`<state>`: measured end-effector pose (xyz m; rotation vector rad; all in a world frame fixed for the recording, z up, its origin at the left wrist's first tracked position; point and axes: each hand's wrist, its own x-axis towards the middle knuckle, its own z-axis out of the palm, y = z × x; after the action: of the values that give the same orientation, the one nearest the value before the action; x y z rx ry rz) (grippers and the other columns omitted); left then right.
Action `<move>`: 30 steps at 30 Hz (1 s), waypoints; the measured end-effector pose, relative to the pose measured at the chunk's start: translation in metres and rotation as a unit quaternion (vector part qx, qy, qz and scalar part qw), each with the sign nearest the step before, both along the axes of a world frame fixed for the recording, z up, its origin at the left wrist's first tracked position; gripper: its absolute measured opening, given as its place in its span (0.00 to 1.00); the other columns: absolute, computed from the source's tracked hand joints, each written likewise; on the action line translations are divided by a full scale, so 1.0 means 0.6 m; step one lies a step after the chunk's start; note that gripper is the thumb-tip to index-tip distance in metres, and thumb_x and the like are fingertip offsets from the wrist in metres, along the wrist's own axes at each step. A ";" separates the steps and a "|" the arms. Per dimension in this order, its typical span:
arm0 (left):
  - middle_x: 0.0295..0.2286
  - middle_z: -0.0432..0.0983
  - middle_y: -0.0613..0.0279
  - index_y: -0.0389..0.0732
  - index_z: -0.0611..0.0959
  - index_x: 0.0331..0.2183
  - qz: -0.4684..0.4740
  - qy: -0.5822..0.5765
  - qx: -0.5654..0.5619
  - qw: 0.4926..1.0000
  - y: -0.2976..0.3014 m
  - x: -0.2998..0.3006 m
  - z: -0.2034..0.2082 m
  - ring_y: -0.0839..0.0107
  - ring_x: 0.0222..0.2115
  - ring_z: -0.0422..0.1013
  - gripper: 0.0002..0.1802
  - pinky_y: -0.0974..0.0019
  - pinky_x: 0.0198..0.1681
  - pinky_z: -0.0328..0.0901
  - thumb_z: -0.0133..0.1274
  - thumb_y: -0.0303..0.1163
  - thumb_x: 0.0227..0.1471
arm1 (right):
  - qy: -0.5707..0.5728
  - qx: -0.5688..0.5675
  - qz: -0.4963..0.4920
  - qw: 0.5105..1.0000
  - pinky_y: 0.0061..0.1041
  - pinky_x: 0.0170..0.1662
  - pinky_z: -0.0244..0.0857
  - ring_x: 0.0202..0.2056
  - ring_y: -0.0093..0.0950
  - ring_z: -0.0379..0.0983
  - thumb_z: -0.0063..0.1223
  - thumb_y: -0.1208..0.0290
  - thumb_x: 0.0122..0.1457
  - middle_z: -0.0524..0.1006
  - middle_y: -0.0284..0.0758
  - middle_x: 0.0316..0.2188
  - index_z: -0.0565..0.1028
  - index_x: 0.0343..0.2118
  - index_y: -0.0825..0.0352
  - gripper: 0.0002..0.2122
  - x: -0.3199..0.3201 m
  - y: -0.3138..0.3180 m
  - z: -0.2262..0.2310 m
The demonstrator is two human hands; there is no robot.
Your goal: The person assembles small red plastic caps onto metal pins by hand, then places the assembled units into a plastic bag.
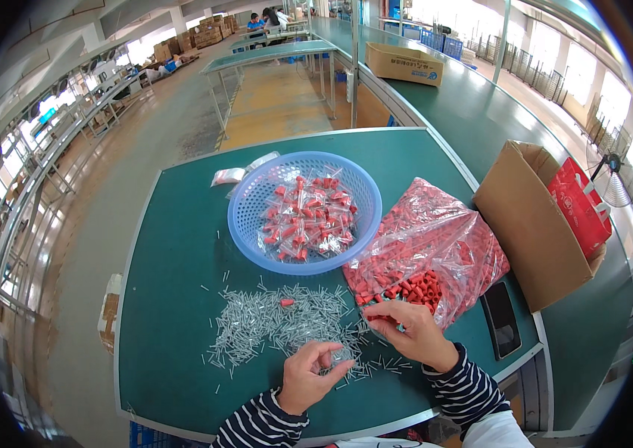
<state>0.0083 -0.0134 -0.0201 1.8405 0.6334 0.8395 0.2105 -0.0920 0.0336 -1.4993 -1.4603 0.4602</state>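
Observation:
My left hand is closed at the near edge of a loose pile of small metal screws, fingers curled around a small clear plastic bag. To its right, my right hand has its thumb and forefinger pinched on a small red cap, mostly hidden by the fingers. It hovers by the mouth of a large clear bag full of red caps. One red cap lies on the screws. Behind the pile, a blue perforated basket holds several small clear packets with red caps inside.
All this lies on a green-topped table. A black phone rests near the right edge. Beyond it stands an open cardboard box with a red bag. White packets lie behind the basket. Another carton sits on the long bench.

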 end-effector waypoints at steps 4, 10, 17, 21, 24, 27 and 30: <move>0.22 0.66 0.73 0.39 0.83 0.36 0.000 -0.004 0.008 1.000 0.001 0.003 -0.007 0.88 0.19 0.57 0.19 0.81 0.20 0.52 0.70 0.26 0.38 | 0.113 -0.084 0.019 0.990 0.23 0.33 0.69 0.31 0.30 0.78 0.57 0.79 0.55 0.79 0.37 0.30 0.77 0.39 0.69 0.09 -0.012 -0.006 0.008; 0.20 0.68 0.69 0.41 0.81 0.37 0.004 0.010 0.025 1.000 0.001 0.004 -0.003 0.82 0.18 0.61 0.19 0.76 0.19 0.56 0.69 0.29 0.39 | 0.018 0.001 0.094 0.995 0.24 0.33 0.70 0.31 0.30 0.77 0.57 0.78 0.55 0.79 0.37 0.32 0.76 0.41 0.69 0.10 -0.029 -0.008 0.006; 0.22 0.67 0.71 0.38 0.81 0.35 0.000 -0.018 0.061 0.998 0.001 0.008 -0.006 0.85 0.19 0.60 0.19 0.79 0.20 0.54 0.69 0.23 0.37 | -0.250 0.048 0.100 0.962 0.31 0.39 0.69 0.36 0.32 0.73 0.57 0.78 0.46 0.76 0.37 0.39 0.73 0.42 0.68 0.17 -0.054 -0.009 0.002; 0.23 0.69 0.69 0.37 0.80 0.34 -0.003 -0.014 0.043 0.999 0.001 0.006 -0.007 0.83 0.20 0.62 0.19 0.78 0.21 0.57 0.68 0.21 0.36 | -0.292 0.043 0.111 0.949 0.30 0.41 0.68 0.38 0.32 0.72 0.55 0.77 0.45 0.75 0.37 0.41 0.72 0.43 0.68 0.18 -0.056 -0.012 0.003; 0.22 0.72 0.63 0.38 0.80 0.35 -0.003 -0.005 0.054 0.999 0.002 0.004 -0.009 0.75 0.20 0.68 0.19 0.72 0.22 0.64 0.69 0.25 0.37 | -0.294 0.041 0.120 0.947 0.31 0.42 0.67 0.39 0.33 0.71 0.55 0.76 0.46 0.75 0.37 0.42 0.71 0.43 0.68 0.18 -0.057 -0.012 0.006; 0.22 0.71 0.63 0.39 0.80 0.35 -0.003 -0.018 0.047 0.999 0.000 0.005 -0.010 0.75 0.19 0.68 0.19 0.72 0.21 0.63 0.68 0.24 0.38 | -0.269 0.043 0.124 0.954 0.30 0.41 0.68 0.37 0.33 0.72 0.55 0.77 0.45 0.75 0.36 0.41 0.72 0.44 0.68 0.19 -0.057 -0.011 0.007; 0.23 0.70 0.70 0.37 0.81 0.35 -0.008 -0.012 0.028 1.000 0.001 0.004 -0.010 0.84 0.21 0.63 0.19 0.78 0.22 0.59 0.67 0.20 0.37 | -0.257 0.062 0.119 0.957 0.27 0.34 0.68 0.31 0.30 0.72 0.59 0.79 0.47 0.78 0.35 0.39 0.75 0.43 0.69 0.18 -0.056 -0.006 0.009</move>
<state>0.0109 -0.0126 -0.0259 1.8805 0.5853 0.8742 0.1772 -0.0956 0.0388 -1.4067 -2.0512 0.1112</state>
